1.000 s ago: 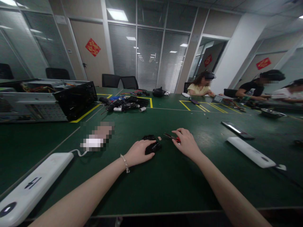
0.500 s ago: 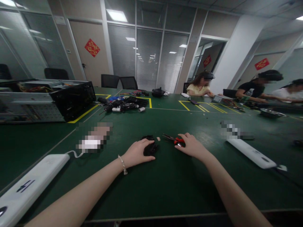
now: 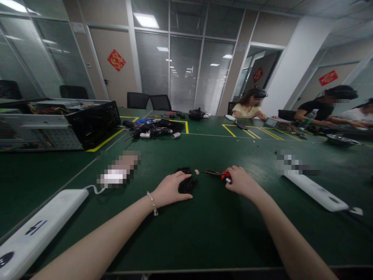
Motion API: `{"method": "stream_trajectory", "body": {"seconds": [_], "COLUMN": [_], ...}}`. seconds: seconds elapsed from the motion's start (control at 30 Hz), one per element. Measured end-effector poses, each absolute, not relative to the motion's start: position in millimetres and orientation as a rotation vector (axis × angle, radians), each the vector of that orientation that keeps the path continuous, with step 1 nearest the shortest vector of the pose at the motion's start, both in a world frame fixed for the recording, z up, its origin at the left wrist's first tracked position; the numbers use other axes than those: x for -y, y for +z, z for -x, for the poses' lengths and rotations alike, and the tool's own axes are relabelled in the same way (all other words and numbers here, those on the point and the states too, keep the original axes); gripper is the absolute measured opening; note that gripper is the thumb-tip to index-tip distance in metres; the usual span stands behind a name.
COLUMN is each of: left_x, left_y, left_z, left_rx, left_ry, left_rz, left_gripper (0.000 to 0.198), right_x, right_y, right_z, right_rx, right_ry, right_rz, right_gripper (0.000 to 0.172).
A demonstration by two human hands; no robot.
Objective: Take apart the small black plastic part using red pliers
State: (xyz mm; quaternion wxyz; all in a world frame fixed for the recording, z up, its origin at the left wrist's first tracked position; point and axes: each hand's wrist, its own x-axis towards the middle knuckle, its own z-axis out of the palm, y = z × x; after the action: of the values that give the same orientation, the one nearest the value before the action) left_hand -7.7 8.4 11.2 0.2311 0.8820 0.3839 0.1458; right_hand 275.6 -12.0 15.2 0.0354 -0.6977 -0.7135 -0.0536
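My left hand [image 3: 169, 189], with a beaded bracelet at the wrist, lies over the left side of a small black plastic-looking part [image 3: 188, 184] on the table. Its fingers rest across the part's upper side and the thumb stretches out below it, apart from the fingers. What exactly the part is, I cannot make out. To the right, my right hand [image 3: 240, 181] is closed round the red handles of a pair of pliers [image 3: 223, 175], whose jaws point left. Between the part and the pliers' jaws lies a tiny pale piece [image 3: 197, 171].
White power strips lie at left [image 3: 49, 221] and right [image 3: 316, 190]. An open computer case [image 3: 96, 124] stands at far left. Beyond my hands is a pile of black tools and cables [image 3: 157, 129]. A metal bowl [image 3: 342, 140] sits at right, near several people [image 3: 314, 109] across the green table.
My right hand has shifted slightly right with the pliers, and its fingers have closed further round the handles. My left hand stays on the black part. The whole view has shifted a little.
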Motion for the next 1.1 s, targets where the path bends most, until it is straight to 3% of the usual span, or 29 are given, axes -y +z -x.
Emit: {"method": "stream_trajectory", "body": {"seconds": [0.23,0.47,0.67,0.9,1.1], "left_x": [-7.9,-8.7,-9.4,-10.3,-11.6], "left_y": [11.7,8.9,7.1,5.9,4.0], "left_z": [7.8,6.9,6.9,6.5,6.1], "left_rx": [-1.061,-1.065,-1.045,-1.039,-1.030], "left_ry": [0.414,0.431,0.458,0.494,0.508], "left_rz": [-2.445,-2.456,-2.463,-2.438,-2.429], "left_gripper": [0.071,0.078,0.073,0.069,0.069], "right_x": [13.1,7.5,15.6,18.2,18.1], "right_y": [22.8,23.3,21.8,16.8,13.4], "right_z": [-275.5,-270.6,-246.4,-234.5,-224.8], "right_rx": [2.076,1.850,2.043,2.363,2.419], "right_ry": [-0.389,-0.094,0.064,-0.229,-0.278], "right_rz": [2.104,1.777,1.584,1.519,1.453], "right_gripper": [0.029,0.031,0.025,0.029,0.030]}}
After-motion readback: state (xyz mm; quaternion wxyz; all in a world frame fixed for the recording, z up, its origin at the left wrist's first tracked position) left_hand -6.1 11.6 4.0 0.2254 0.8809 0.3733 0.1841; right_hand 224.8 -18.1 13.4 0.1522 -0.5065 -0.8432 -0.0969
